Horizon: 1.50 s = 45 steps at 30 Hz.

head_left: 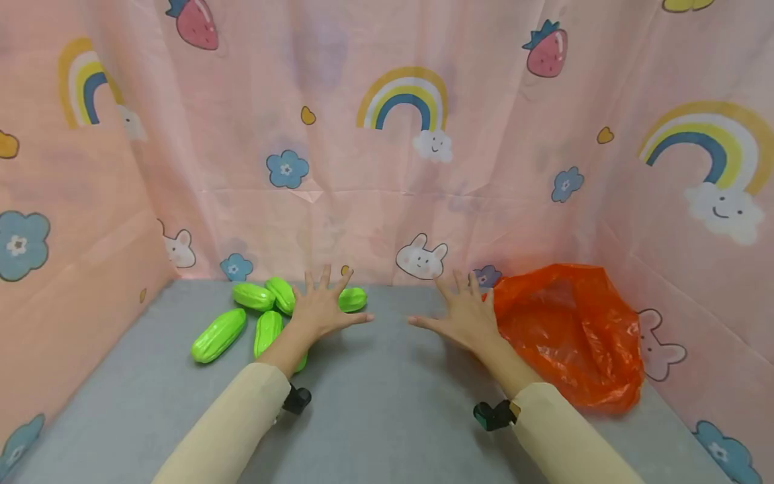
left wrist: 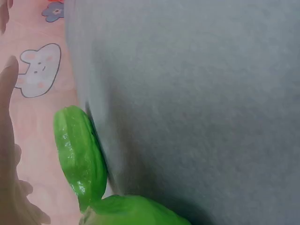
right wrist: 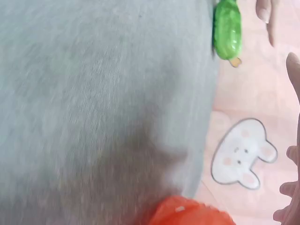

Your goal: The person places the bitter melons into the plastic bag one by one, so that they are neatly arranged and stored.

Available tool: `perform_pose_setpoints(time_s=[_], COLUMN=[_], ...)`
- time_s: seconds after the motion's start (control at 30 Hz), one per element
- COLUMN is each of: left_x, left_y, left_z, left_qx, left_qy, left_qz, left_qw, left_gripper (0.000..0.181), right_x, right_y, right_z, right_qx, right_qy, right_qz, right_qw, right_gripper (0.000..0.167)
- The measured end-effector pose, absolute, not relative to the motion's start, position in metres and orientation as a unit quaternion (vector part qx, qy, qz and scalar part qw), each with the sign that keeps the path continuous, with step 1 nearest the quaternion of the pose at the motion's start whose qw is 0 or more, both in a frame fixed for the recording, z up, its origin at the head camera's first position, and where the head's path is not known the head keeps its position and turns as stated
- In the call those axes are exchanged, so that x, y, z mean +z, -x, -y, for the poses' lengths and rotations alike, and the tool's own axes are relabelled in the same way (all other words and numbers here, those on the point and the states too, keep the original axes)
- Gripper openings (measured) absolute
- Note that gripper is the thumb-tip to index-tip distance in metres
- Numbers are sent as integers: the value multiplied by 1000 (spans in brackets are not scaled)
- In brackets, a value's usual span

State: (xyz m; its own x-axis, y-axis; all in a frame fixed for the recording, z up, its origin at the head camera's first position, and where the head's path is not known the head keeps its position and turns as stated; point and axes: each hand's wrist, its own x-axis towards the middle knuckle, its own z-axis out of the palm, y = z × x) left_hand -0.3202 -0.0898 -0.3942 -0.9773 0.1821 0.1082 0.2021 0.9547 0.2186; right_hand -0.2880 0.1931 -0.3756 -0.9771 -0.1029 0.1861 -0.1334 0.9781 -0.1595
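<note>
1. Because its fingers and thumb spread wide around nothing, the left hand (head_left: 317, 309) is released; it hangs over the table (head_left: 387, 417), in front of part of the green gourds (head_left: 268, 329).
2. The right hand (head_left: 468, 316) mirrors it, likewise empty, fingers splayed. Both thumbs point inward but stand apart, leaving a gap between the hands.
3. Shadows on the table suggest that both hands are lifted, so neither seems to lean its weight there.
4. The gourds lie on the left in a loose group, partly hidden by the left hand, with one far gourd (head_left: 353, 300) beyond its thumb, near the backdrop (head_left: 338, 222). They rest on their long sides, probably because such rounded, ridged bodies settle that way.
5. The orange bag (head_left: 568, 336) stands puffed on the right; its crumpled film seems stiff enough to hold that bulge unaided. Whether the right hand touches its edge, I cannot tell.
6. Dark wrist cameras (head_left: 297, 398) jut inward by the sleeves (head_left: 224, 423), presumably so each sees its own hand's work.
</note>
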Motion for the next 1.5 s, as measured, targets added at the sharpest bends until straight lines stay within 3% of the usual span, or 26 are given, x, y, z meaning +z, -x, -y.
perform_pose_setpoints(time_s=[0.27,0.47,0.7,0.97,1.13,1.5], left_x=[-391,-388,-393,-407,-406,-417], left_y=[317,312,312,322,318,312], left_z=[74,52,26,-7,-29,-71], left_qx=[-149,-216,-276,-365,-409,-482], left_qy=[141,186,193,204,206,241], left_qz=[976,953,936,906,887,839], left_qw=[78,103,101,65,49,72], left_gripper=[104,91,81,78,77,76], right_x=[-362,-350,-351,-362,-370,-395], right_y=[266,250,229,202,196,187], right_z=[-236,-267,-298,-331,-352,-395], right_qx=[75,84,138,213,243,306], right_qy=[-64,-60,-61,-31,-22,65], right_qz=[980,966,943,924,898,867], right_qw=[175,238,296,317,367,387], right_gripper=[108,103,98,98,90,77])
